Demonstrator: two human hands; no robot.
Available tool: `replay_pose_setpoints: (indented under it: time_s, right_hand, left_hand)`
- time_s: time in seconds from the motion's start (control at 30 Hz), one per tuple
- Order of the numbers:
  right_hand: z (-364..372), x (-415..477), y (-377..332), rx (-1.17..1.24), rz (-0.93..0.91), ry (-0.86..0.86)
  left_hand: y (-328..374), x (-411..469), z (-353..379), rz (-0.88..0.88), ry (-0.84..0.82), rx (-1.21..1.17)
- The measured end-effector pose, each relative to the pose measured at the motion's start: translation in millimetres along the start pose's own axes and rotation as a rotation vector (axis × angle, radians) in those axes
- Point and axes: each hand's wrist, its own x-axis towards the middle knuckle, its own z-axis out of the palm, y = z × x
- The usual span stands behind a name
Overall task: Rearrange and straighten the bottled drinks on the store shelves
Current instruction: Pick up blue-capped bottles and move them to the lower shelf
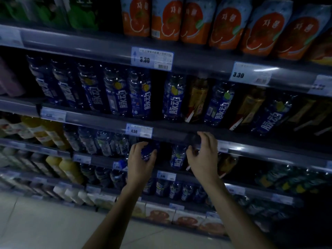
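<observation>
Dim store shelves hold rows of blue-labelled drink bottles. My left hand (141, 161) is wrapped around the top of one blue bottle (148, 152) on the third shelf down. To its right stands another blue bottle (177, 157), with a dark gap between the two. My right hand (203, 153) hovers just right of that bottle, fingers spread and curled, holding nothing; its fingertips are near the shelf rail (179, 136) above. On the shelf above stands a row of the same blue bottles (118, 92), mixed with amber bottles (198, 99) to the right.
Orange-labelled bottles (226, 22) fill the top shelf. Price tags (151, 58) hang on the rails. Yellow juice bottles (70, 168) and white bottles stand at the lower left. Orange cartons (159, 213) sit on the bottom shelf. Pale floor tiles (45, 227) lie below.
</observation>
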Motion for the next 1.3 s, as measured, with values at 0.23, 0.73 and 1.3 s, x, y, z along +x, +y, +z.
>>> replay_pose_setpoints:
  time_s: [0.23, 0.73, 1.3]
  right_hand:
    - [37.1, -43.4, 0.0, 0.01, -0.021, -0.019]
    - [170.3, -120.0, 67.9, 0.121, 0.108, -0.211]
    - [249.5, -123.5, 111.2, 0.014, 0.026, -0.155]
  left_hand:
    - [-61.8, -11.4, 1.2, -0.055, -0.056, 0.068]
    - [-183.6, 2.3, 12.6, -0.237, 0.197, 0.061]
    - [-214.0, 14.0, 39.7, -0.298, 0.312, -0.4]
